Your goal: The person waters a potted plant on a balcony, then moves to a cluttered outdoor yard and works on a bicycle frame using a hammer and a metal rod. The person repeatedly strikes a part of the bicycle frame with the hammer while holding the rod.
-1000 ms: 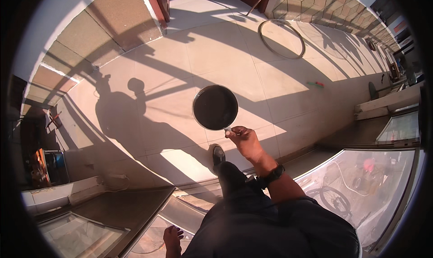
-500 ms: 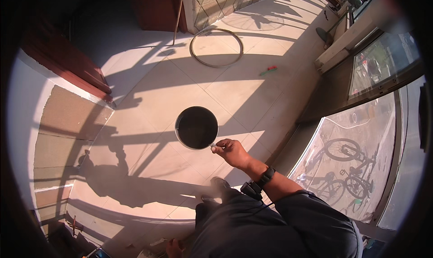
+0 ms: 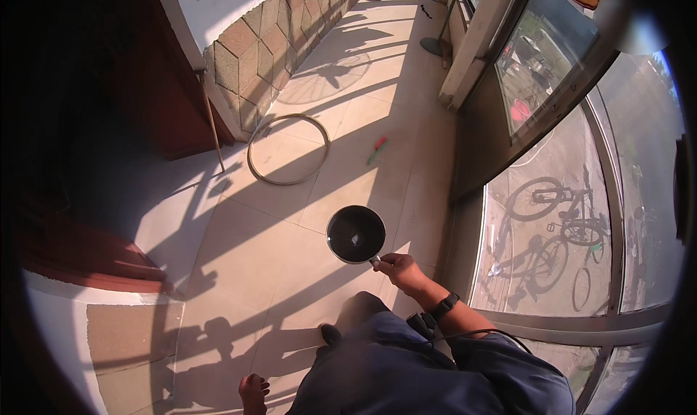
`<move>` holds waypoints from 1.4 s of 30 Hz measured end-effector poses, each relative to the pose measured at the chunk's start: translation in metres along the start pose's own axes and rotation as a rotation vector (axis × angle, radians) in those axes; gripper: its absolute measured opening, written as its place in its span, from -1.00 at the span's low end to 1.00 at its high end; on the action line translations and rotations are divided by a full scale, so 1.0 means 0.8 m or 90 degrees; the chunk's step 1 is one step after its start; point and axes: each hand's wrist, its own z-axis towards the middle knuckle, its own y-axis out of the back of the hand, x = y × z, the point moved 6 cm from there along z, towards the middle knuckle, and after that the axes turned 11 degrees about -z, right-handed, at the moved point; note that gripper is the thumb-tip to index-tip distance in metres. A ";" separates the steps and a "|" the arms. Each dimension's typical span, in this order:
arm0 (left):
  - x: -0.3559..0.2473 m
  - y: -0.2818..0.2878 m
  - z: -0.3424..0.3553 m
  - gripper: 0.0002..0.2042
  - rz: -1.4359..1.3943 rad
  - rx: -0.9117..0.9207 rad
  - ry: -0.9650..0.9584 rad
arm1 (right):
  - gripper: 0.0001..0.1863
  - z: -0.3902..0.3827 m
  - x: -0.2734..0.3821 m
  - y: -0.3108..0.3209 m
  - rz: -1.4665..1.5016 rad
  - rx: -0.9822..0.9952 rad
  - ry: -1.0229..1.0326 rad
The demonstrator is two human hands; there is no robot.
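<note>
My right hand (image 3: 401,270) is closed round the short handle of a saucepan (image 3: 356,233), held out in front of me above the floor. The pan is round, with a pale metal rim and a dark inside, where a small bright spot shows; whether that is a reflection or something in it, I cannot tell. At the lower left, my left hand (image 3: 253,393) hangs low beside me, its fingers loosely bent and apart, with nothing visible in it.
On the tiled floor (image 3: 239,248) ahead lie a thin round hoop (image 3: 252,157) and a small red and green tool (image 3: 377,150). A thin stick (image 3: 212,124) leans by the doorway at the left. Large window panes (image 3: 552,219) line the right, with bicycles (image 3: 559,233) beyond.
My view has turned right and forward along the passage. The saucepan, still in my right hand, now appears further right, with a bright spot inside. More of my left hand shows.
</note>
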 end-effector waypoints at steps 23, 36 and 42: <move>-0.603 -0.650 0.295 -0.73 0.301 0.224 0.013 | -0.79 0.537 -0.025 0.427 0.379 -0.250 -0.253; -1.091 -1.148 0.417 -0.74 0.332 0.323 -0.263 | -0.73 0.915 0.004 0.701 0.442 -0.343 -0.363; -1.197 -1.334 0.483 -0.75 0.324 0.289 -0.215 | -0.76 1.126 -0.011 0.848 0.396 -0.324 -0.311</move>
